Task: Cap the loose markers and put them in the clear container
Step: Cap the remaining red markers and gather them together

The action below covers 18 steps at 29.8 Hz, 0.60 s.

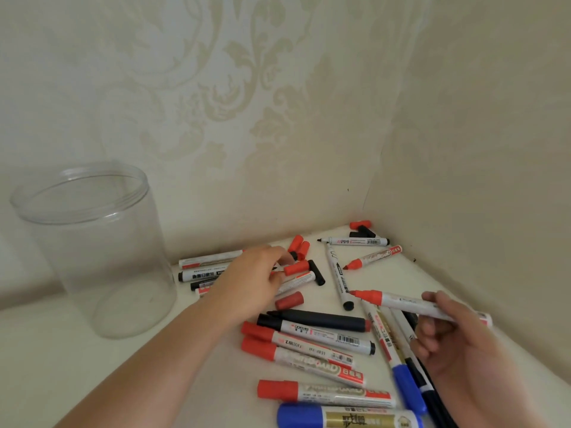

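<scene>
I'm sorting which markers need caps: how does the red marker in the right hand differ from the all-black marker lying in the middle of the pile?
The red marker is held off the surface by the right hand; the all-black marker lies flat among the others. The red marker has a white labelled barrel with a red neck; the all-black marker has a plain black barrel. Both are uncapped, tips pointing left, so both need caps.
</scene>
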Each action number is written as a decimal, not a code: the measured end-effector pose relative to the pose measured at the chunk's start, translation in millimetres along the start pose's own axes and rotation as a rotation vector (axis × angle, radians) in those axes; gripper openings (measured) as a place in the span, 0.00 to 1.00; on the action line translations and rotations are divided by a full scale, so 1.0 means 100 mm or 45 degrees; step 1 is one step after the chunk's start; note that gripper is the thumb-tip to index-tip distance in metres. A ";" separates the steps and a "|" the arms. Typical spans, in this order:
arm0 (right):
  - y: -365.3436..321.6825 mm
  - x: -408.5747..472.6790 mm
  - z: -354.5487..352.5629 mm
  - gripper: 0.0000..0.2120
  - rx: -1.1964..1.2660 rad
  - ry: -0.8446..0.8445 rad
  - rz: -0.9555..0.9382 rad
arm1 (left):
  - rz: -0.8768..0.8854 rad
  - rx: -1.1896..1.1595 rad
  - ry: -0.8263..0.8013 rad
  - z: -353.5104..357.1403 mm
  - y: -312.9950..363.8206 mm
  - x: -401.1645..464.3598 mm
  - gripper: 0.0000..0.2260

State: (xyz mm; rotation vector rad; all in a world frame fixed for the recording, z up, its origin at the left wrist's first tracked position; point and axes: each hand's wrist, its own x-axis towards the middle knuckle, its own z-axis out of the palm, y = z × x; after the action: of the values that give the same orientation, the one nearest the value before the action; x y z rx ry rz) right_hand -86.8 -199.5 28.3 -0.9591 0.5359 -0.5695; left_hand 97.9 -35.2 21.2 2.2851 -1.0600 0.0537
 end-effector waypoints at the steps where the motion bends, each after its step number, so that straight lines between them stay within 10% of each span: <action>1: 0.00 0.00 0.00 0.13 -0.015 0.007 0.008 | 0.015 0.061 -0.035 0.03 0.02 0.09 0.12; 9: 0.05 -0.02 0.00 0.09 -0.096 0.009 0.051 | 0.022 0.491 -0.255 0.19 0.03 0.48 0.12; 18: 0.04 -0.02 -0.01 0.07 -0.118 -0.025 0.007 | 0.186 -0.192 -0.027 0.13 0.33 -0.03 0.08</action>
State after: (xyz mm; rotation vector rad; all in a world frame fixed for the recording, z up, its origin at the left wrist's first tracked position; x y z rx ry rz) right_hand -88.1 -196.6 24.4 -1.0498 0.5511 -0.5331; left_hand 69.8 -56.4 26.1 2.0763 -1.1990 0.0082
